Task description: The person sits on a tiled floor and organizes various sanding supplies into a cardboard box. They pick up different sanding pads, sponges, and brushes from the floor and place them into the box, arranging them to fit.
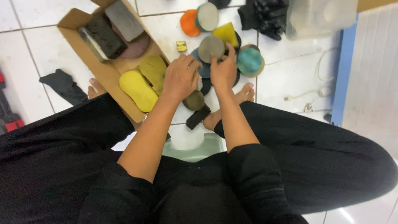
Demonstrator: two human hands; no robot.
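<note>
A pile of round foam pads lies on the white tile floor between my feet. My left hand (180, 76) rests palm down on the pile, its fingers curled over a dark blue pad (204, 70); what it grips is hidden. My right hand (224, 70) reaches beside it, thumb and fingers pinching the lower edge of a grey round pad (210, 47). A teal pad (249, 61) lies just right of that hand, and a yellow wedge-shaped sponge (226, 34) sits behind it. An olive-brown pad (194, 101) shows under my left wrist.
A cardboard box (105, 70) at the left holds yellow oval sponges (138, 89) and dark blocks (103, 36). An orange pad (189, 23), a black cloth (263, 14), a clear plastic tub (321, 16) and a white cord (309, 97) lie farther off. My black-clad legs fill the foreground.
</note>
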